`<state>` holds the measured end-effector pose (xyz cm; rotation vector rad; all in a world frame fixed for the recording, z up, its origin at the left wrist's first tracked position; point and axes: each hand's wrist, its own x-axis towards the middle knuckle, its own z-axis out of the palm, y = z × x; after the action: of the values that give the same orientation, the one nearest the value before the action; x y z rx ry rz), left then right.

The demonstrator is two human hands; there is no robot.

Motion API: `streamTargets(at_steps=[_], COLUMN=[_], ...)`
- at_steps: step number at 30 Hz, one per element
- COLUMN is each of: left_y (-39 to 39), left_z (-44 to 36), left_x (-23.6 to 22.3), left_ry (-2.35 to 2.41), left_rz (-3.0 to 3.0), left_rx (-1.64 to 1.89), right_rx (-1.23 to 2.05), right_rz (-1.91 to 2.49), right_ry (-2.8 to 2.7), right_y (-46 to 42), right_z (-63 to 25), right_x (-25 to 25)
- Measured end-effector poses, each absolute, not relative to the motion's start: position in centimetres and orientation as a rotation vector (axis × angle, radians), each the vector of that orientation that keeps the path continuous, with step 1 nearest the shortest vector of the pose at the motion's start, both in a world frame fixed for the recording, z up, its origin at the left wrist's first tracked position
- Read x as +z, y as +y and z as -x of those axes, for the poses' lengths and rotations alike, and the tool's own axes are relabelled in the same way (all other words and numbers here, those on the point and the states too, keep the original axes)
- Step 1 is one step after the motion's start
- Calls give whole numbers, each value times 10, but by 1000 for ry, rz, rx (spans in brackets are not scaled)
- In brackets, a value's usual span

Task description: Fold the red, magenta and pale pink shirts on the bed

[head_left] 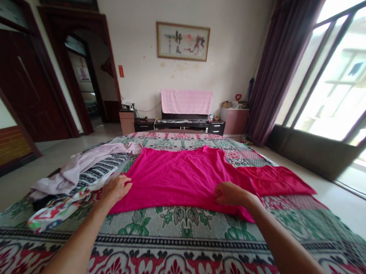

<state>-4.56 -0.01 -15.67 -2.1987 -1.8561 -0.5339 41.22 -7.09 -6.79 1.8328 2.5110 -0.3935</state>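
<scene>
Touching a pink garment (176, 176), left hand (116, 189) bent, right hand (230, 193) curled (grips unclear)

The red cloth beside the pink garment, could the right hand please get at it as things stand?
Probably yes: the right hand is at the pink garment, and the red cloth lies beside that, largely uncovered.

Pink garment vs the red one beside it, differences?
Colour: pink garment is vivid pink, red garment deeper red.
Size: pink garment covers more area than red garment.
Hands: left hand and right hand are at pink garment, neither at red garment.
Shared: both lie on patterned cloth.
</scene>
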Motion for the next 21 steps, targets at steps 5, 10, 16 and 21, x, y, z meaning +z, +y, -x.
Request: streamTargets(at_steps=[5, 10, 16, 21], left_y=[0, 0, -1, -5], left_z=[46, 43, 41, 37], left_x=[-156, -156, -156, -153], left_ry=[-1822, -1806, -1818, -1857], left_rz=[2197, 2171, 2152, 2132], left_rx=[-521, -510, -544, -603], right_rx=[-508, -390, -186, -174], right_rz=[-1840, -1860, -1926, -2159], right_ry=[2424, 2517, 2766, 2755], right_y=[-69, -67, -37, -9], right_z=[-427, -415, -374, -340], right_x=[-77, -68, -74, -98])
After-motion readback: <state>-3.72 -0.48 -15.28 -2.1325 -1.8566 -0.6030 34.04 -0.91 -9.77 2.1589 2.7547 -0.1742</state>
